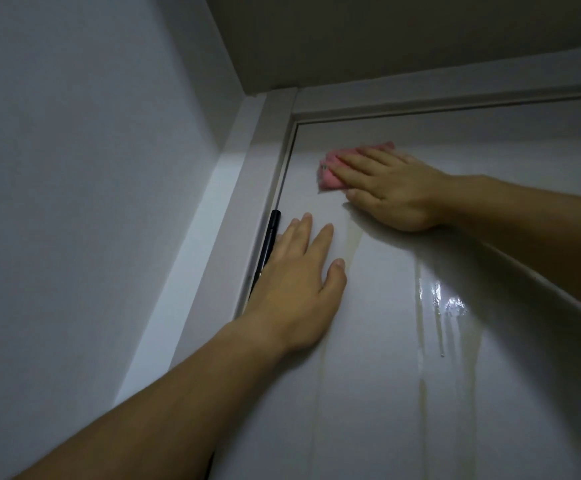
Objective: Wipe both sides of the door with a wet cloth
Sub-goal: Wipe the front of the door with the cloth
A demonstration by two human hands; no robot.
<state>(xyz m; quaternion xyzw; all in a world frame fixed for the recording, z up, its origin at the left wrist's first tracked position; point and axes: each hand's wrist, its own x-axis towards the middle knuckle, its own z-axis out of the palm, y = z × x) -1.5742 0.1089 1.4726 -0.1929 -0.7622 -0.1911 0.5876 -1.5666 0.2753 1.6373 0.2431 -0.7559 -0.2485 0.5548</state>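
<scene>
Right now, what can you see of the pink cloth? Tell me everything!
The pink cloth looks soft and bunched, with a tiny bluish speck at its left edge. It sits against the white door, near the top left corner. The right hand presses it there with straight fingers and hides most of it; only its left end and an upper corner show. Wet streaks run down below.

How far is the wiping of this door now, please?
Done: water streaks run down the white door. In hand: the right hand presses the pink cloth near the top corner; the left hand rests flat. Left: probably the other side, not in view.
</scene>
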